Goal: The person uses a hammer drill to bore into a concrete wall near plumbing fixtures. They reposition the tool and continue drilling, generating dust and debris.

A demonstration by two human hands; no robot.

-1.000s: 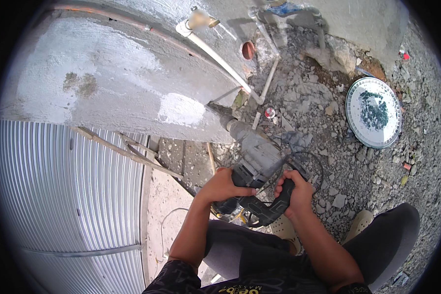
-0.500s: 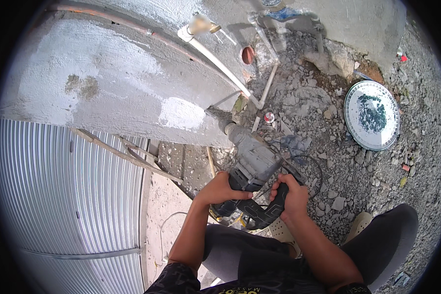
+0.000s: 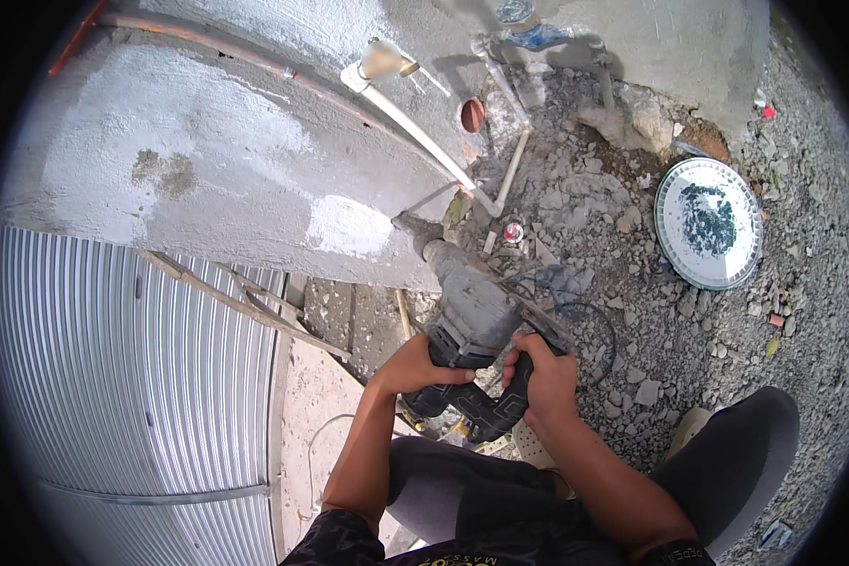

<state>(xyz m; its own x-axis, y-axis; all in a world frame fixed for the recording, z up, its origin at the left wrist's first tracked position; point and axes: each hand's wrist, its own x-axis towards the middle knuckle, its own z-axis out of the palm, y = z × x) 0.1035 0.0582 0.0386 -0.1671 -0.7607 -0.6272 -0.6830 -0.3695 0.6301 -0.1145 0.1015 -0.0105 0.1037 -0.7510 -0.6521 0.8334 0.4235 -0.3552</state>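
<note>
A dusty grey-and-black rotary hammer (image 3: 478, 316) slants across the middle, its nose end up against the lower part of the rough cement wall (image 3: 255, 203). My right hand (image 3: 547, 379) is closed round its black rear handle. Against the black end of the housing lies my left hand (image 3: 419, 367), gripping it with the thumb across the top; its other fingers are hidden beneath. Whether a bit sits in the nose is hard to make out under the dust. A dark cord (image 3: 606, 325) loops over the rubble to the right of the tool.
White pipe (image 3: 415, 134) runs down the wall to an elbow near the nose. A round white tray (image 3: 665, 226) with dark green bits lies right on the gravel (image 3: 726, 330). Corrugated metal sheet (image 3: 132, 368) and wooden strips (image 3: 255, 307) stand left. A red-and-white can (image 3: 512, 232) sits among the stones.
The rotary hammer and both hands have shifted slightly left, still in the same grip. The whole view has also moved a little.
</note>
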